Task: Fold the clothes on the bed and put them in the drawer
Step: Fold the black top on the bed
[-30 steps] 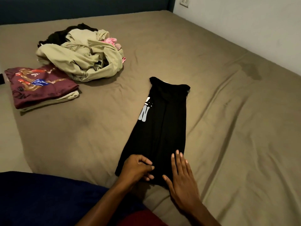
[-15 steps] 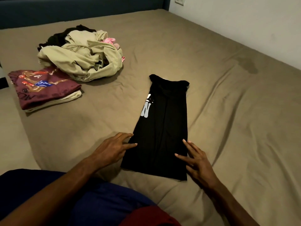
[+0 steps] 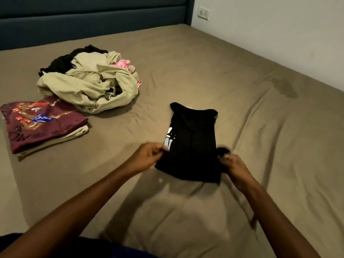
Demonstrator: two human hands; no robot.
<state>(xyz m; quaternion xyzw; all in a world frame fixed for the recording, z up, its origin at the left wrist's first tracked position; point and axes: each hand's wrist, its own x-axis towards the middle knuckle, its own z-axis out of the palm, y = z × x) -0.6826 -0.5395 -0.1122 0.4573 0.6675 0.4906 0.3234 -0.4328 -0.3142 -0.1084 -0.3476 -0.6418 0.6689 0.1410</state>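
A black shirt with a white print lies folded lengthways in a narrow strip on the olive-brown bed. My left hand pinches the shirt's near left corner and my right hand pinches its near right corner. The near end is lifted off the sheet and doubled toward the collar end. A heap of unfolded clothes, beige, black and pink, lies at the far left. Folded clothes with a maroon printed shirt on top are stacked left of me.
A dark blue headboard runs along the far side. A white wall with a socket borders the bed on the right. No drawer is in view.
Both hands went from lying flat beside the shirt's near end to pinching its two near corners. They have raised that end and carried it toward the collar.
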